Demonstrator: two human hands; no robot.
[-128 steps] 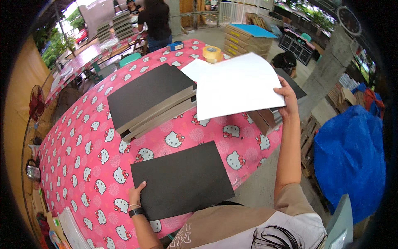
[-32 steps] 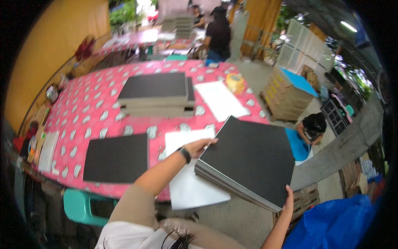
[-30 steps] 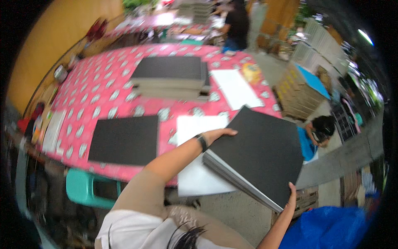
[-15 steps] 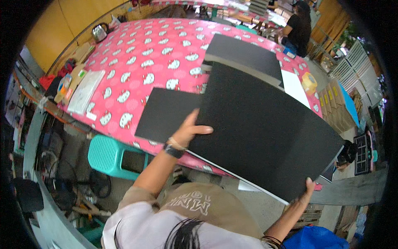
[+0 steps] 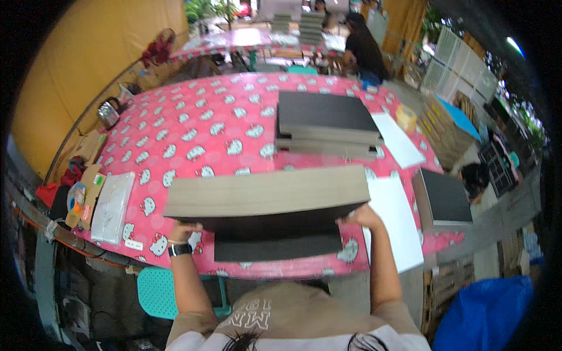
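Between my two hands is a thick stack of black boards (image 5: 266, 192), its greyish-beige layered edge facing up and its black face toward me. My left hand (image 5: 185, 231) grips the near lower left corner, and my right hand (image 5: 364, 217) the near right corner. Fingers of both hands are partly hidden by the stack. Just below it, a flat black board (image 5: 278, 248) lies on the pink patterned table (image 5: 216, 158). Farther back sits a pile of black boards (image 5: 328, 111). A smaller black-topped stack (image 5: 446, 198) stands at the right edge.
White sheets (image 5: 393, 222) lie right of the held stack. At the left are a plastic-wrapped white pack (image 5: 113, 207) and a metal kettle (image 5: 108, 113). A teal stool (image 5: 158, 292) and blue bag (image 5: 486, 313) are near me; a person (image 5: 364, 50) works beyond.
The stack has gone from slanting at the right, black face up, to level before me with its layered edge up. My hands came to its two near corners. My view lifted.
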